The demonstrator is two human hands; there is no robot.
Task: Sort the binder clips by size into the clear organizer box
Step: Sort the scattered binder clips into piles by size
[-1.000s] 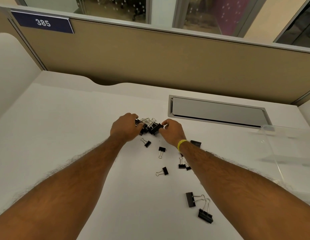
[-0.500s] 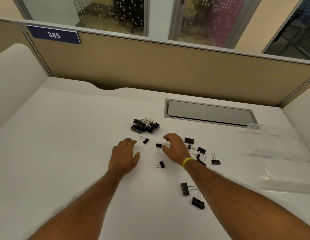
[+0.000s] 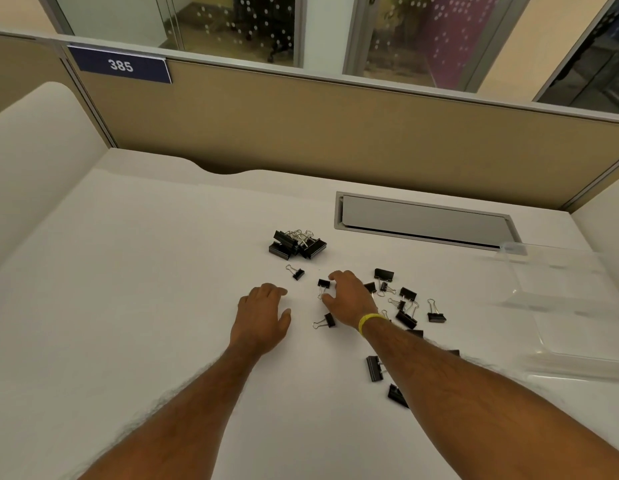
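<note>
Scattered clips: on the desk, left of the clear organizer box; unsorted.
My left hand: flat, empty, farther left.
My right hand: loose fingers, gripping nothing, over a small clip.
Large-clip pile: gathered; the box seems empty.

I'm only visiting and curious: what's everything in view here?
Large binder clips: one heap, count unclear, black, desk centre.
Loose binder clips: about a dozen, black, scattered right of centre.
Clear organizer box: one, transparent, right edge.
Cable hatch: one, grey, behind the clips.
Sign 385: one, blue, on partition.
Desk: one, white.
Partition: one, tan, behind desk.
Wristband: one, yellow, right wrist.
Left hand: open, left of clips.
Right hand: at a small clip, grip unclear.
</note>
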